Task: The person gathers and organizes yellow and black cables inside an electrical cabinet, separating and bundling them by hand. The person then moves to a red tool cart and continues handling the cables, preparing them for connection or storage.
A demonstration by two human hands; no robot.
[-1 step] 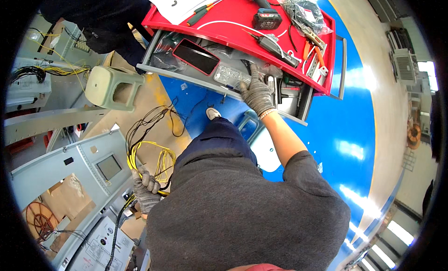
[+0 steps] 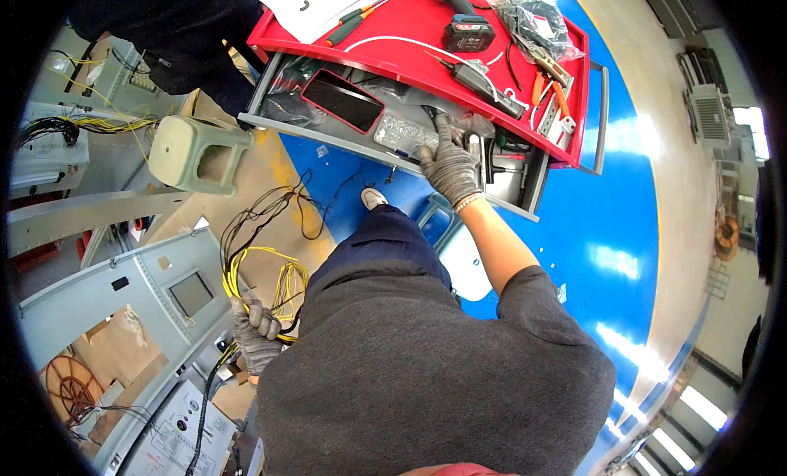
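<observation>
Wires [image 2: 231,281] stayed clasped in your left hand [image 2: 257,328], your right hand [image 2: 451,168] still reached into the drawer [image 2: 336,140], its grip unclear.

Workshop, elec. assy type by the look of it. Red tool cart [image 2: 402,62] w/ drill [image 2: 469,32], pliers [image 2: 561,99] & screwdrivers [image 2: 348,28] on top, drawer [image 2: 328,142] pulled out w/ plastic-bagged bits inside. L side: grey metal encl. [image 2: 90,294] w/ sq. window, ctrl panel [image 2: 168,443] w/ knobs, big brown reel [image 2: 72,387], plus yel. & blk wires [image 2: 232,273] in bunches. Flr [image 2: 607,177] shiny blue, yel. stripe [image 2: 283,163] along its edge, tan beyond. Far R: louvred unit [image 2: 710,120], i.e. industrial-looking throughout.
</observation>
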